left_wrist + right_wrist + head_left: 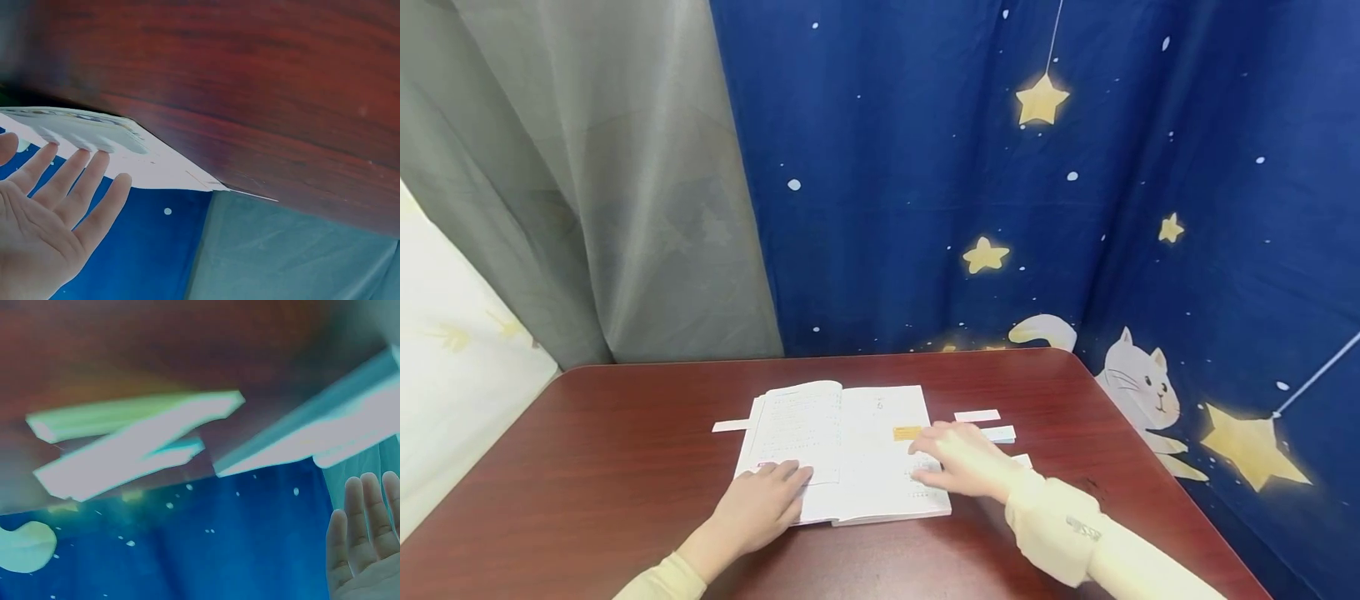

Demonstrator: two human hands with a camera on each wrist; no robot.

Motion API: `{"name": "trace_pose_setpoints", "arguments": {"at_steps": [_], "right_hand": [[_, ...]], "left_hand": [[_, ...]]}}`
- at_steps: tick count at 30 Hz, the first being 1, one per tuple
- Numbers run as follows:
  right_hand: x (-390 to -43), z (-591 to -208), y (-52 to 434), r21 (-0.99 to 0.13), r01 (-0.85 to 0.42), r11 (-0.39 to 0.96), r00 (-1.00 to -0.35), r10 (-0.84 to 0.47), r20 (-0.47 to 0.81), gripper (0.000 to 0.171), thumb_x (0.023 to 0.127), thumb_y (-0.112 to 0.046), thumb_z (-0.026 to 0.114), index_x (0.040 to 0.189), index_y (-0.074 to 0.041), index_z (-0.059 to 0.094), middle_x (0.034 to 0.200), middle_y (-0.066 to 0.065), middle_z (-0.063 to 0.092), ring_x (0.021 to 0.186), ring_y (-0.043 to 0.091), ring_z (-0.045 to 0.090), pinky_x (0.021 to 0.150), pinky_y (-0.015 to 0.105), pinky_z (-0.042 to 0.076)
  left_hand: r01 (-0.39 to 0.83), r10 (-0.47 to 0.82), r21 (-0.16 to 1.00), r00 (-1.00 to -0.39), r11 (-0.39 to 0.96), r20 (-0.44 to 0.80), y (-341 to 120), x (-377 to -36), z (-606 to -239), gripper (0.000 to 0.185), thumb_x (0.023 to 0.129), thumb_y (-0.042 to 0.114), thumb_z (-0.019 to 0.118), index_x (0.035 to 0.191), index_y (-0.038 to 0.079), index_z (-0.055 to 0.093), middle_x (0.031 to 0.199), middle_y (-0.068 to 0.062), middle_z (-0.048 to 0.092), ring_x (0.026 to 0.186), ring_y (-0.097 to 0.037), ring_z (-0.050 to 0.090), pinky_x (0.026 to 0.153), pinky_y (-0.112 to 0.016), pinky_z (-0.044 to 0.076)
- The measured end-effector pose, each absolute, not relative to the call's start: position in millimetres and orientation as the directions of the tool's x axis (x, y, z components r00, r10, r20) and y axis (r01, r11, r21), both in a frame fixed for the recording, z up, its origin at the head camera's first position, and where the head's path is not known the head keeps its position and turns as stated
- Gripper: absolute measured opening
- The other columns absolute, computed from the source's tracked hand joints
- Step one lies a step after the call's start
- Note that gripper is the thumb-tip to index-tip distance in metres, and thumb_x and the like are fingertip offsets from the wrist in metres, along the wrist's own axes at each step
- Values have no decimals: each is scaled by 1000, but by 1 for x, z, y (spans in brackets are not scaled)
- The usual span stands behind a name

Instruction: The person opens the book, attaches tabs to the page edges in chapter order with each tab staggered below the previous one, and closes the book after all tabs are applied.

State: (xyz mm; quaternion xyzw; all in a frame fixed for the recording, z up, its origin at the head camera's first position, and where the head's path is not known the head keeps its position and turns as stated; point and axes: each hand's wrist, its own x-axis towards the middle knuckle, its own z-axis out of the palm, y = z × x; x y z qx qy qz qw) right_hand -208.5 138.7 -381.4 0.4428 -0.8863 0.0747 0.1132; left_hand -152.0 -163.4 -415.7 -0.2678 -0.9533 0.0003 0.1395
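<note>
An open book (880, 492) with printed pages lies on the table. My left hand (763, 504) rests its fingers on the lower part of the left page. In the left wrist view, the left hand (50, 225) has its fingers spread and fairly straight against the page. My right hand (966, 458) is over the right page's outer edge, its fingers loosely extended. Just beyond those fingertips, an orange paper strip (906, 433) lies on that page. Seen from the right wrist, the right hand (375, 550) has straight fingers and holds nothing.
A white strip (730, 425) juts out left of the book. To the right lie a white strip (977, 416), a pale blue-edged one (1000, 434) and another partly behind the right wrist (1022, 461). The dark red table (625, 450) ends at grey and blue curtains.
</note>
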Motion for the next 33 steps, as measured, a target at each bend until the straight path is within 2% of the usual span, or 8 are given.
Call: {"name": "trace_pose_setpoints", "arguments": {"at_steps": [7,12,17,24,33], "right_hand": [[-243,-374,93,-21,-787,617,-603,-761,239,29,79,-37,61,101,-17,64,96,-6,61,87,10,56,73,29,45],[-266,-374,59,9,-791,612,-598,-776,201,30,79,-36,61,101,-17,64,94,-5,60,84,11,56,70,30,45],[-288,-379,35,7,-754,657,-649,-746,151,33,78,-37,61,105,-18,62,94,-4,58,84,14,56,67,33,45],[-311,-391,25,-8,-691,723,-722,-689,65,40,75,-43,62,109,-21,60,98,-4,55,91,16,54,70,36,45],[-319,-395,12,-36,-694,719,-719,-695,-33,46,74,-48,61,112,-22,59,105,-6,55,95,14,53,76,37,43]], "left_hand": [[473,471,-47,-855,880,215,-174,-150,-417,34,82,23,50,112,9,57,106,-9,58,96,-27,55,64,-43,46],[480,478,-56,-845,876,241,-181,-148,-418,32,82,22,51,109,9,59,104,-8,58,98,-25,55,65,-43,47],[487,487,-67,-835,871,256,-185,-146,-417,30,81,22,53,108,10,59,103,-7,58,91,-25,57,61,-41,46],[502,510,-98,-826,859,238,-182,-146,-414,29,82,23,52,108,11,59,102,-5,57,83,-22,57,56,-36,46],[482,490,-96,-834,871,254,-188,-152,-417,32,82,28,54,108,11,59,102,-5,57,86,-22,55,61,-37,46]]}}
